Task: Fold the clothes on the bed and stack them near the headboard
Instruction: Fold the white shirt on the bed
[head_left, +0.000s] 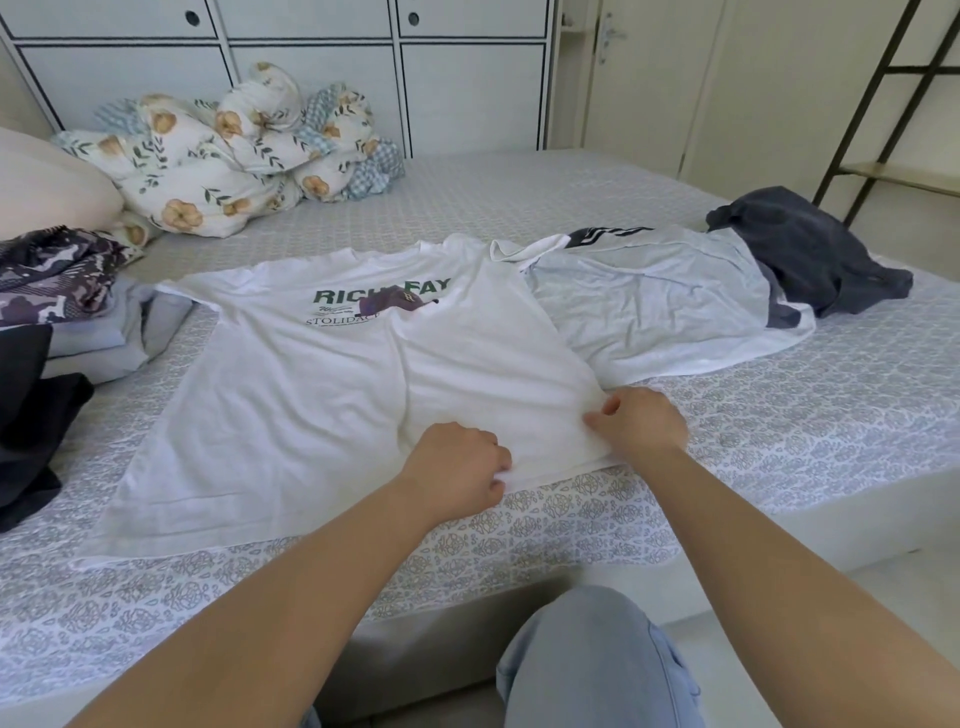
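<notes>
The white tee (322, 384) lies flat on the bed (779, 415), its right side folded inward. Both hands, left (460, 465) and right (636, 423), pinch its near hem, likely to square that fold. More clothes (675, 296) wait far right.

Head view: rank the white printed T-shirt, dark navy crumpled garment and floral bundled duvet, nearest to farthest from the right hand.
1. White printed T-shirt: in the right hand's grip.
2. Dark navy crumpled garment: far right of the bed.
3. Floral bundled duvet: far left, by the cabinets.
</notes>
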